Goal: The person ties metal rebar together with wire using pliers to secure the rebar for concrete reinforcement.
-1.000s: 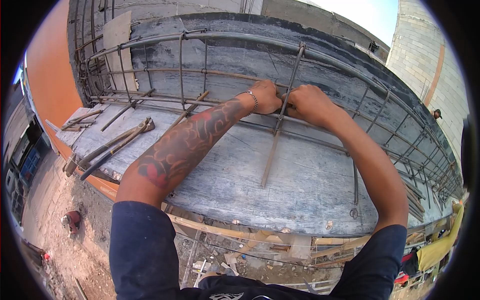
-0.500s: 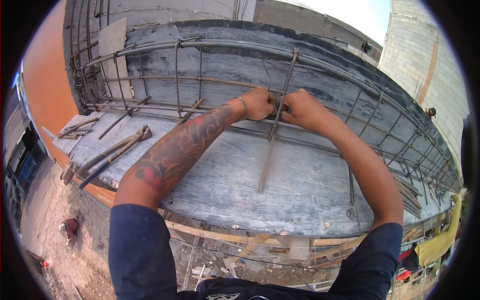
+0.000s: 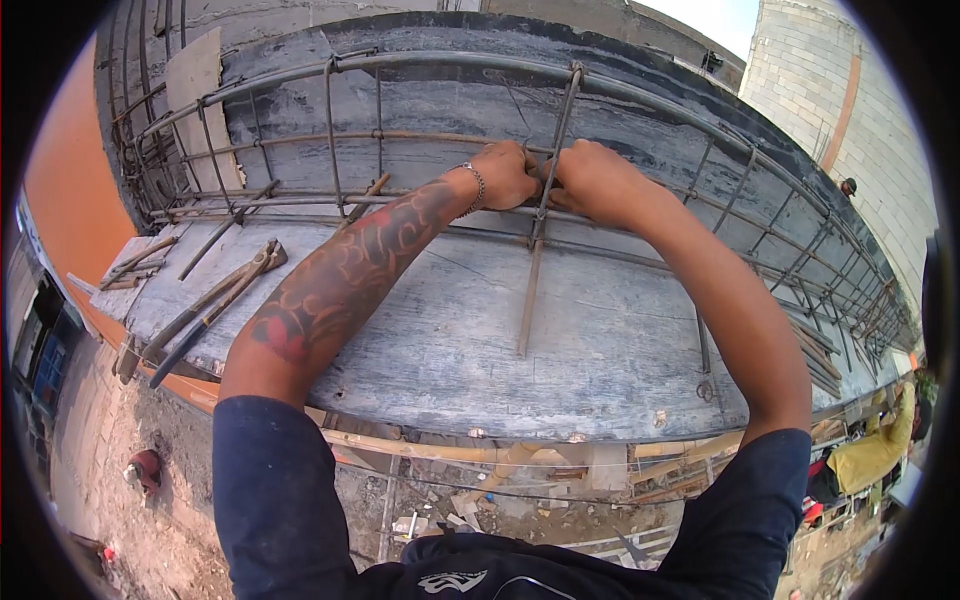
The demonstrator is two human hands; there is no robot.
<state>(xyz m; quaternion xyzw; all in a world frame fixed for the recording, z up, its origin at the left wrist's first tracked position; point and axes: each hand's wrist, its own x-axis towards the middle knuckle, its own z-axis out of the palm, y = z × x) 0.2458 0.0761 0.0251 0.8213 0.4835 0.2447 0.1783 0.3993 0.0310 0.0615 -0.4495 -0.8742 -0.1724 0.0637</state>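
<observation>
Both my hands are closed at an upright rebar stirrup (image 3: 563, 120) in the middle of a long rebar cage (image 3: 450, 62). My left hand (image 3: 505, 175), with a chain bracelet at the wrist, is a fist just left of the stirrup. From the right, my right hand (image 3: 597, 183) meets it, fingers curled against the same bar. A thin wire (image 3: 520, 110) rises just above my left hand. Whatever my fingers pinch is hidden between them. Below them, a short steel bar (image 3: 527, 310) sticks out toward me over the grey formwork board (image 3: 440, 340).
Long-handled cutters (image 3: 215, 305) lie on the board at left, near short rebar offcuts (image 3: 135, 265). More loose bars (image 3: 815, 350) lie at right. Beyond the board's front edge is a drop to rubble, with bamboo poles (image 3: 420, 446) below. A person in yellow (image 3: 880, 450) is at lower right; another (image 3: 143, 470) is far below.
My view has tilted and shifted, so the cage and board sit slightly higher and further left. Both hands stay closed at the same stirrup. More of the person in yellow shows.
</observation>
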